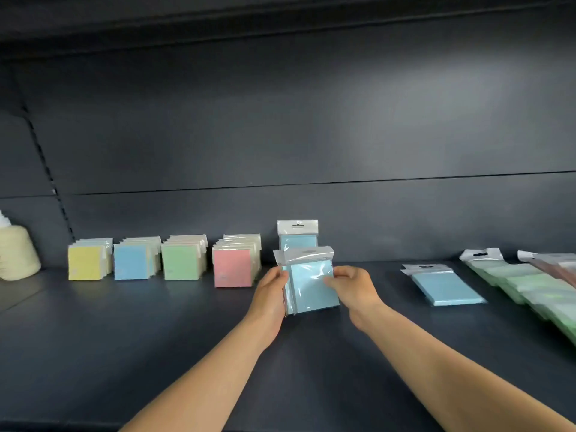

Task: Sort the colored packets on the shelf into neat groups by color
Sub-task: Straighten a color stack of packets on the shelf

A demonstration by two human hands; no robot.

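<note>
A small bunch of light blue packets [311, 280] in clear wrap stands near upright in the middle of the dark shelf [156, 338]. My left hand [270, 294] grips its left edge and my right hand [350, 286] pinches its right side. Right behind it another blue packet [297, 236] stands upright against the back wall. To the right, more blue packets [445, 286] lie flat. At the far right, green packets [530, 285] lie in an overlapping row, with brownish-red packets [561, 266] beyond them at the frame edge.
Four upright rows of square pads stand at the left: yellow [85, 262], blue [131, 261], green [181, 261] and pink [233, 267]. A cream roll [17, 254] sits at the far left edge. The dark back panel [311, 135] rises behind everything.
</note>
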